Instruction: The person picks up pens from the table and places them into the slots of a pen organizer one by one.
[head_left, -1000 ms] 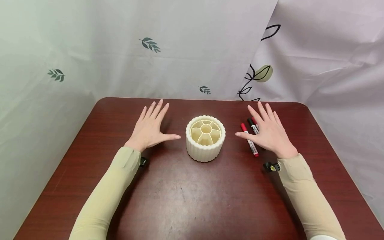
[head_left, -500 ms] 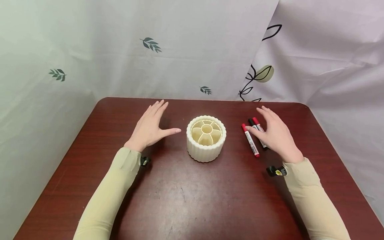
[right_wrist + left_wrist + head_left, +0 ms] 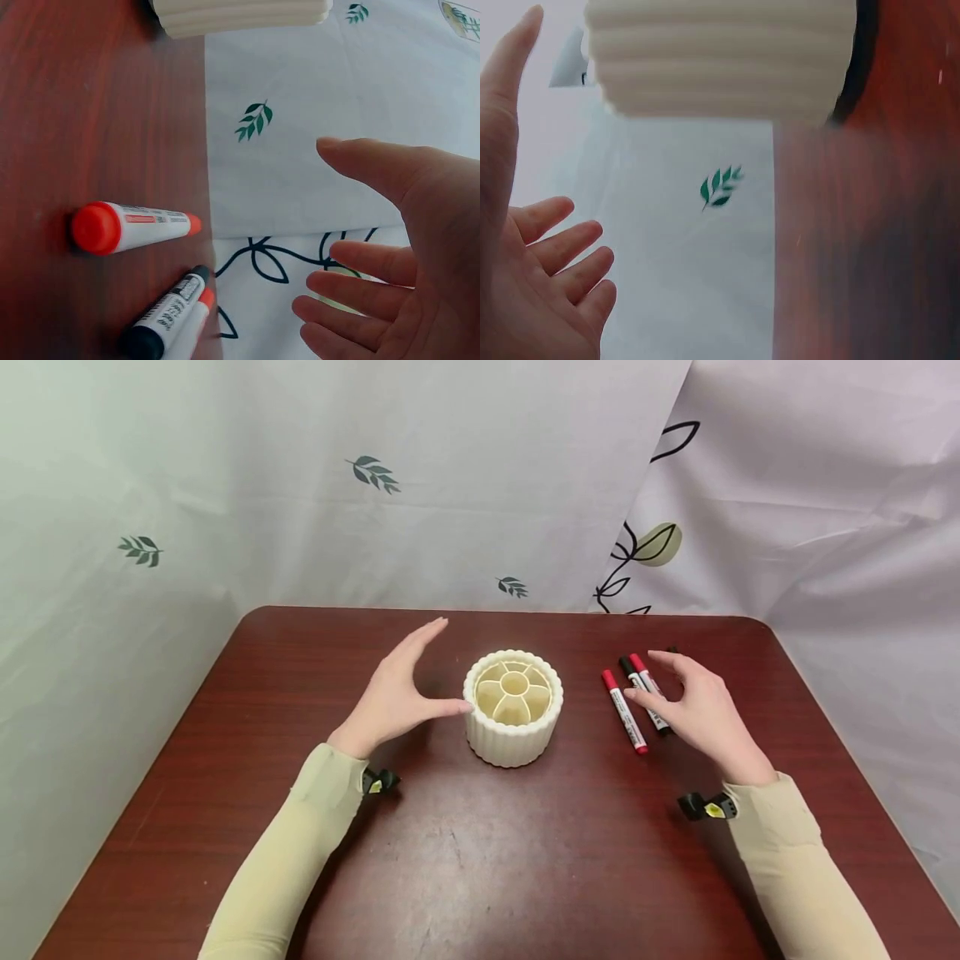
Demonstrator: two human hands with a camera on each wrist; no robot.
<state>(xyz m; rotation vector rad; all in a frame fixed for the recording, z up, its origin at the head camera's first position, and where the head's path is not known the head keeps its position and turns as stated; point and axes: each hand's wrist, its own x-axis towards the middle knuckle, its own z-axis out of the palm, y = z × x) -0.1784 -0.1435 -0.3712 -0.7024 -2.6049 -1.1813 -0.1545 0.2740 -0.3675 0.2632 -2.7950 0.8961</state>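
Note:
A cream round organizer [image 3: 504, 745] with a ribbed wall and petal-shaped compartments stands upright on the table. My left hand [image 3: 392, 697] is at its left side, thumb pointing toward the rim and fingers extended. In the left wrist view a gap shows between the thumb [image 3: 502, 82] and the organizer's wall [image 3: 720, 64]. My right hand [image 3: 705, 710] hovers by the markers, fingers gently bent and thumb apart, holding nothing. Nearest the organizer lies a red marker [image 3: 624, 710]. A black marker [image 3: 632, 669] and a second red marker [image 3: 639, 665] lie side by side, partly behind my right thumb.
The dark red wooden table [image 3: 465, 860] ends at a pale curtain [image 3: 465, 485] with leaf prints. A small black tip [image 3: 672, 651] shows behind my right fingers; its kind cannot be told. Black wrist cameras [image 3: 705, 807] sit at both cuffs.
My left hand has moved right, its thumb now overlapping the organizer's edge in the head view. My right hand has moved back and right, its fingers drawing closer together. The organizer and markers stay put.

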